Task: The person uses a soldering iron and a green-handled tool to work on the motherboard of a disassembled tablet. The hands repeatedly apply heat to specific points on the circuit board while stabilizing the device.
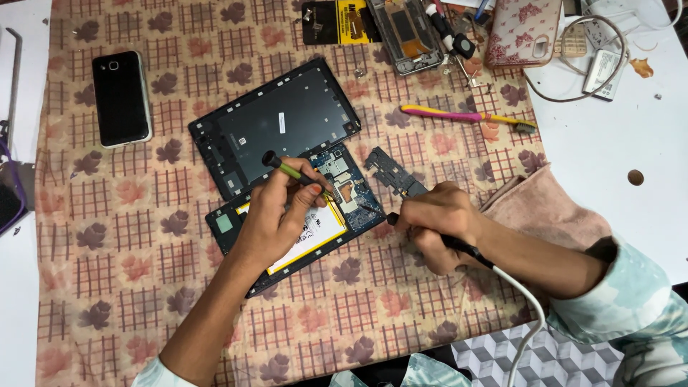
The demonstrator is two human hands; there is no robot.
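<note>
An opened tablet lies on the patterned cloth, its white battery and blue circuit board exposed. My left hand rests on the battery and holds a green-handled tool with its tip on the board. My right hand grips a black pen-shaped tool with a white cable, its tip pointing at the board's right edge. The tablet's dark back cover lies just behind.
A black phone lies at the left. A small dark board piece, a pink and yellow toothbrush, a floral phone case, a phone frame and a coiled cable sit toward the back. A pink cloth lies right.
</note>
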